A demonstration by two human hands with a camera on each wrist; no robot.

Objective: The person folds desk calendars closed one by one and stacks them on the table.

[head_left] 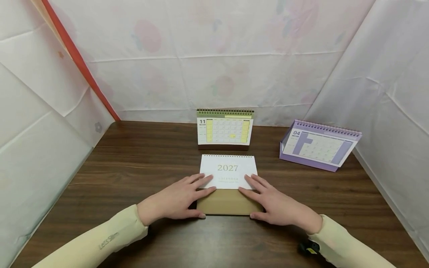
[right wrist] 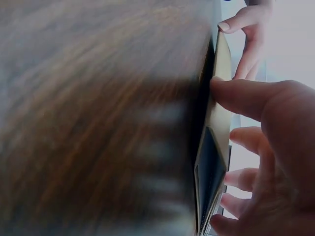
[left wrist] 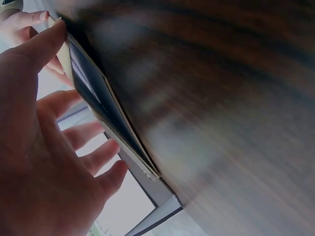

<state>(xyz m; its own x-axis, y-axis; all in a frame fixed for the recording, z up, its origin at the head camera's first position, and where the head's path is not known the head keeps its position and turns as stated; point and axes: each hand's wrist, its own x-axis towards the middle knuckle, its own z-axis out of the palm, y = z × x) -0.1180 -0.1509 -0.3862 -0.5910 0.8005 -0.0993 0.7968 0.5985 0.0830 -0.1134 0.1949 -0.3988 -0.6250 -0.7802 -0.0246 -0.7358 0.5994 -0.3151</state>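
A white desk calendar marked 2027 leans low on the table, its tan cardboard base facing the person. My left hand rests on its left side, fingers spread over the page edge and thumb at the base's front edge. Mirroring it, my right hand touches the right side, with fingertips on the page and the thumb by the front edge. Both wrist views look into the dark hollow under the base: the left wrist view shows one open side, the right wrist view the other.
Behind stands a green-topped calendar showing 11. A purple calendar showing 04 is angled at the right. All are on a dark wooden table, with white patterned sheeting hanging around it.
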